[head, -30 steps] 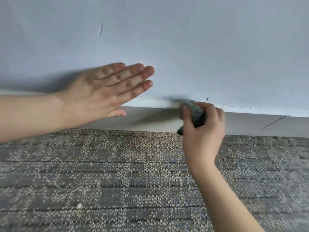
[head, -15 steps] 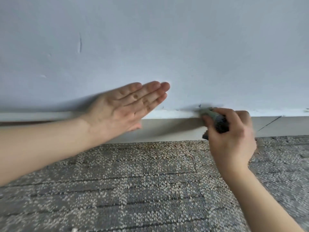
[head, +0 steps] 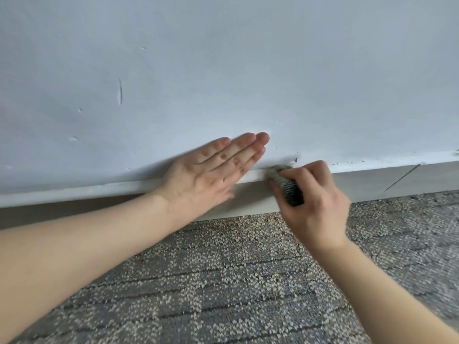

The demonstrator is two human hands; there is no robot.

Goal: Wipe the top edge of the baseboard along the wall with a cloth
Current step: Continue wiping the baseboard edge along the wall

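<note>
Cloth mostly hidden, clenched in right hand on baseboard edge; left hand flat, fingers released, now nearer.

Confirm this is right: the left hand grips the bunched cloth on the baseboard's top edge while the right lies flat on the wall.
Sides swapped. The head view shows the right hand gripping the bunched cloth on the baseboard edge; the left hand lies flat on the wall.

Soft, even daylight lit the pale wall without glare. The left hand cast a faint shadow toward the frame's left. Wide-angle distortion bowed the baseboard; the lower right corner was motion-blurred.
</note>
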